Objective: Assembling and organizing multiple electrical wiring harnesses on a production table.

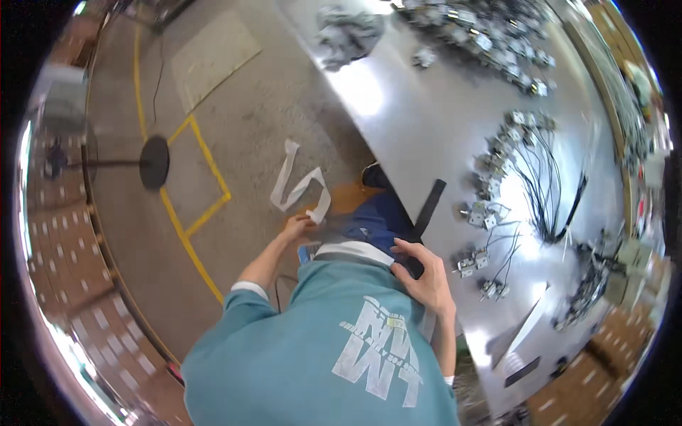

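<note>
My left hand is closed on the end of a long white strip, which hangs in loose folds over the floor. My right hand is at my waist beside the table edge, fingers and thumb curved around the lower end of a flat black strip. The upper part of that black strip reaches over the edge of the metal table. How firmly the right fingers grip it is partly hidden.
Small metal parts with black wires lie on the table, and a big heap of similar parts is farther back. A clear plastic bag sits at the far edge. On the left are a round black stand base and stacked cartons.
</note>
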The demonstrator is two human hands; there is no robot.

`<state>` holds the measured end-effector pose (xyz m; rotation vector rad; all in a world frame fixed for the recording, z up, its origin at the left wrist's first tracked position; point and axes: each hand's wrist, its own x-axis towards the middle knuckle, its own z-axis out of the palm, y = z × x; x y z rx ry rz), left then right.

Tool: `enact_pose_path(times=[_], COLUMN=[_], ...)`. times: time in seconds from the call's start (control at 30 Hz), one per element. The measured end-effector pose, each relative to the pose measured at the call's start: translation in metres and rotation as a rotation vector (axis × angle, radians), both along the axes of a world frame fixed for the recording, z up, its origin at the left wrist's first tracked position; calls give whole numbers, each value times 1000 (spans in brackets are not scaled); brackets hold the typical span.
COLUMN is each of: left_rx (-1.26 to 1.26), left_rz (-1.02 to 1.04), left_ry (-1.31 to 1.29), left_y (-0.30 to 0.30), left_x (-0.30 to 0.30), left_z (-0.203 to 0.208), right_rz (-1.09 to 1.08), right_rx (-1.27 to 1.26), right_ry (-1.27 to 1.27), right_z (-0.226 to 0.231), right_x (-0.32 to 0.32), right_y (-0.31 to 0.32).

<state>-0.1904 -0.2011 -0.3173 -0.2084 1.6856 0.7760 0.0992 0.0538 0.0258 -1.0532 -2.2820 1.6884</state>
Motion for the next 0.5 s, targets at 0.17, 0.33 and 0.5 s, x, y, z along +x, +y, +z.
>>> enact_pose_path(times=[0.17,0.33,0.5], left_rx=[89,158,350], left_rz=[-118,-573,-967], left_ry=[-3,163,392], left_y=[11,51,132], left_x=[-20,-61,-53], left_z=[32,65,178], right_rz=[-126,-468,-558], right_rx=[-84,-273,-204], right_ry=[133,260,362], right_z=[1,8,1], right_x=[24,66,101], right_y=[-2,-9,-14])
